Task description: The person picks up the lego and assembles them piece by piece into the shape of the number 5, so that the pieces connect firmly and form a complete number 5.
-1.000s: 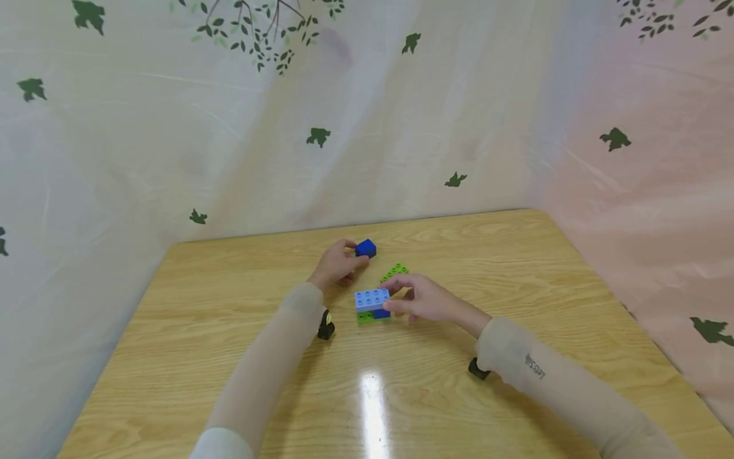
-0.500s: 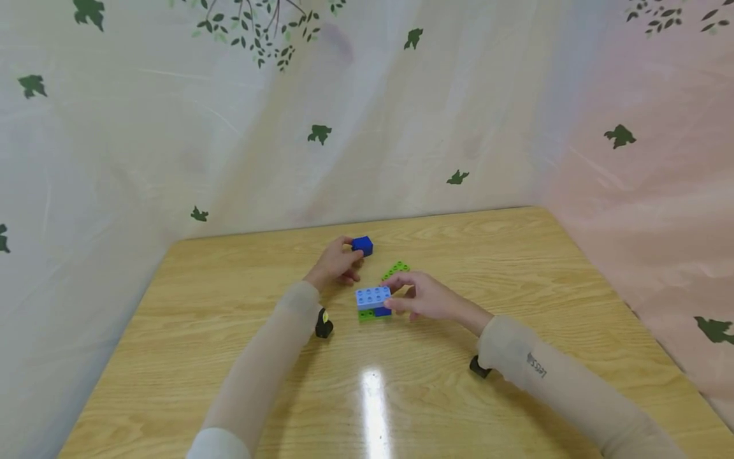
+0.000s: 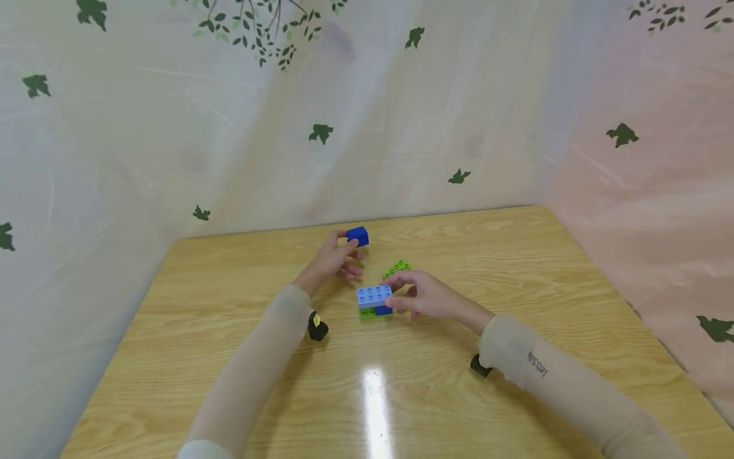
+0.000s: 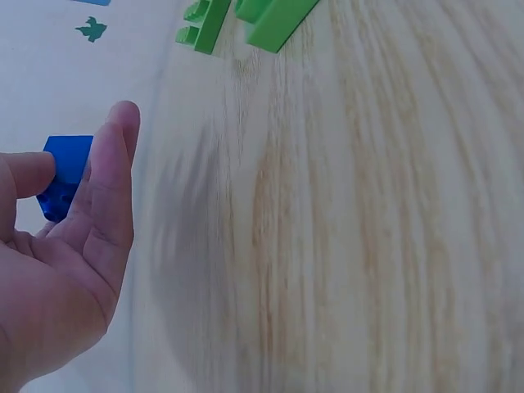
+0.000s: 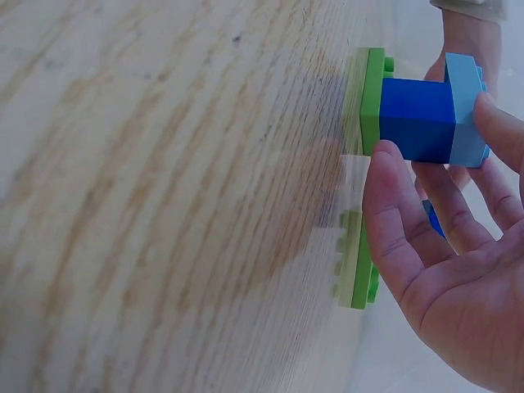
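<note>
In the head view my left hand (image 3: 331,260) pinches a dark blue building brick (image 3: 359,236) between thumb and finger, near the far side of the table. The left wrist view shows this brick with its studs (image 4: 54,203) turned downward. My right hand (image 3: 427,295) grips a small stack by its right end, thumb on the light blue brick (image 3: 371,294) at the top. Under it, in the right wrist view, come a dark blue brick (image 5: 416,119) and a green plate (image 5: 372,102). The light blue brick overhangs the dark blue one on one side.
A second green plate (image 3: 397,268) lies just behind the stack, partly hidden by my right hand. The wooden table (image 3: 229,274) meets a patterned cloth (image 3: 246,153) at the back and right. Black wrist cameras (image 3: 317,326) hang under both sleeves.
My left hand has moved away and slightly left with the dark blue brick, whose studs tipped out of sight. The right hand and the stack stay nearly still.
</note>
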Action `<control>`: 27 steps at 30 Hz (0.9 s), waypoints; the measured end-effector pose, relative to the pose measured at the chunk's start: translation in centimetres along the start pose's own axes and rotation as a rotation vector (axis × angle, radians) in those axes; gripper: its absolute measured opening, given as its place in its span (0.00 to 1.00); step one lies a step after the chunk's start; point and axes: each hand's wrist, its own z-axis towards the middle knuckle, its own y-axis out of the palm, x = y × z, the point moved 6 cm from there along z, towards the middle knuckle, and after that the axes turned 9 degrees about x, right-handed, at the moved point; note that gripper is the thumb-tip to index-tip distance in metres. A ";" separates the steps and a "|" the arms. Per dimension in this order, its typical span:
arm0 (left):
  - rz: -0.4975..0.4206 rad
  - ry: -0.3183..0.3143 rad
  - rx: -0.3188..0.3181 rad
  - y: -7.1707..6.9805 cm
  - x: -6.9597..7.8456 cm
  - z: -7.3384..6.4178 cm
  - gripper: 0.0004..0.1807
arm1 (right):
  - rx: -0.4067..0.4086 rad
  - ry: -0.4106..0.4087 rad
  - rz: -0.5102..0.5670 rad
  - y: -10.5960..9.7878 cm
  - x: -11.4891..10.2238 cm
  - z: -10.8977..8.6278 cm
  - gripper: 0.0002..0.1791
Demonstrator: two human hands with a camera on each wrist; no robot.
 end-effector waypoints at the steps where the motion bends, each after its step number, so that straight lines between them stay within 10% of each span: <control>1: -0.022 -0.005 0.004 -0.1 -0.1 0.0 0.28 | 0.000 0.002 -0.003 0.0 0.0 0.0 0.24; 27: -0.034 0.053 -0.069 -3.8 -1.2 -6.2 0.30 | 0.000 0.009 -0.002 0.1 -0.4 0.0 0.23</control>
